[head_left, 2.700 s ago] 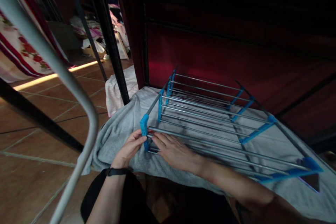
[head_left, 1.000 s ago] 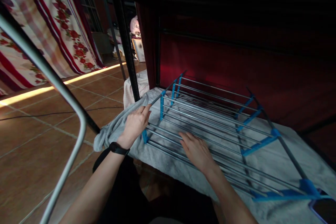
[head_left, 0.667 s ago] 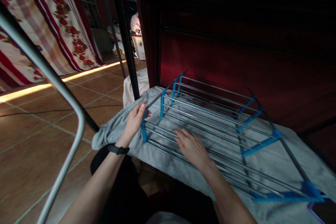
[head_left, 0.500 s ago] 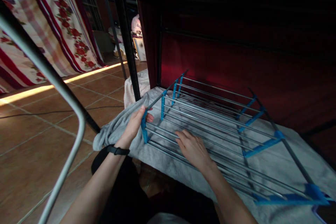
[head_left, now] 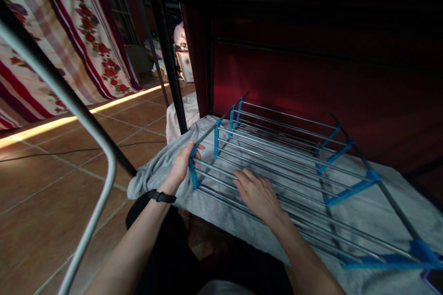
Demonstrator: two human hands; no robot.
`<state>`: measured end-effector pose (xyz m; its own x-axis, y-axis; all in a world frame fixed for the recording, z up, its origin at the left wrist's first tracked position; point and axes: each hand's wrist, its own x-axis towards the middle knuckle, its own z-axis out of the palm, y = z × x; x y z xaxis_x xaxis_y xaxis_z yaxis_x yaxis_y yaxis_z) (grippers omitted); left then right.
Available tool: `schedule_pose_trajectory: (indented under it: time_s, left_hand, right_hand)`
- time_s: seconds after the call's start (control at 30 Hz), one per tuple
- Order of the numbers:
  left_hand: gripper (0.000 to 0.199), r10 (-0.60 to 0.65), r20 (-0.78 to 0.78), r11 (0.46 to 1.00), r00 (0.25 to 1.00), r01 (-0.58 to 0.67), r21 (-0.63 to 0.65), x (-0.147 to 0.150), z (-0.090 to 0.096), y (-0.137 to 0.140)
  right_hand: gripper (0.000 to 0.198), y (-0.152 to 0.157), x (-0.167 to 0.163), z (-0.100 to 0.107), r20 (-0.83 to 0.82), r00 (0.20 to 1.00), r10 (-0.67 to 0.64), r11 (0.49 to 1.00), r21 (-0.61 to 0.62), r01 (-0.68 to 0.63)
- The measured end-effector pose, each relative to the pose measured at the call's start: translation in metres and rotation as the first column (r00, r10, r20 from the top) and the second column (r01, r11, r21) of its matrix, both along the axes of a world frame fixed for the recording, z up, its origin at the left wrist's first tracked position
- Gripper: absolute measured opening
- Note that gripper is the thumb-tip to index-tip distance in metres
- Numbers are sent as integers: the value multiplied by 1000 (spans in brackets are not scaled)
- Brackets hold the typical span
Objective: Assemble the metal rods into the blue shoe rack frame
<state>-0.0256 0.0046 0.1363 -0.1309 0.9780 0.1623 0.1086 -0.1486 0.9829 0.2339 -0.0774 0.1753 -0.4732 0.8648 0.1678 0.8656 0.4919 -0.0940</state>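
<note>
A rack [head_left: 266,145] of thin metal tubes with blue plastic end brackets lies on a grey blanket [head_left: 391,203]. It looks like a shoe rack. My left hand [head_left: 183,161], with a black band on its wrist, grips the rack's near left corner. The thumb is on the blue bracket [head_left: 193,173] there, and some fingertips show behind it. My right hand [head_left: 258,193] lies over the front tubes, fingers bent around one of them. Its palm side is hidden. More blue brackets join the tubes at the right end, apart from both hands.
A dark red cloth [head_left: 277,78] hangs behind the rack. Black frame posts [head_left: 173,64] stand at the left, and a bent pale metal tube [head_left: 107,147] crosses nearby. Beyond lie the tiled floor [head_left: 83,147], a thin cable and a floral curtain [head_left: 83,32]. A dark overhang is above.
The view has shifted slightly, so the rack and hands appear a little farther right. Both hands keep their places on the rack.
</note>
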Motion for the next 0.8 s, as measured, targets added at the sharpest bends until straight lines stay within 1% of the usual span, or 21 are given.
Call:
schedule_pose_trajectory:
  time_s: [0.17,0.33,0.53,0.7,0.8]
  left_hand:
    - [58,14,-15,999,1000,-14,-38,0,3,-1]
    - [56,-22,-25,999,999,21,-26,1,5,-2]
    - [54,-21,1,1000,1000,21,-15,3,8,-4]
    - [53,-42,-14,999,999,41,-1,3,6,-3]
    - [54,-37,-10,999,999,36,-14,3,4,-2]
  right_hand:
    - [33,-1,1,-2,34,999,-1,999,40,0]
    - [34,-1,2,-1,37,999,12,998,55,-14]
    - [33,-1,2,-2,22,1000,21,998,57,-23]
    - [33,-1,3,-4,20,999,32,997,73,-33]
    - [34,-1,3,-4,22,999,40,996,81,-41]
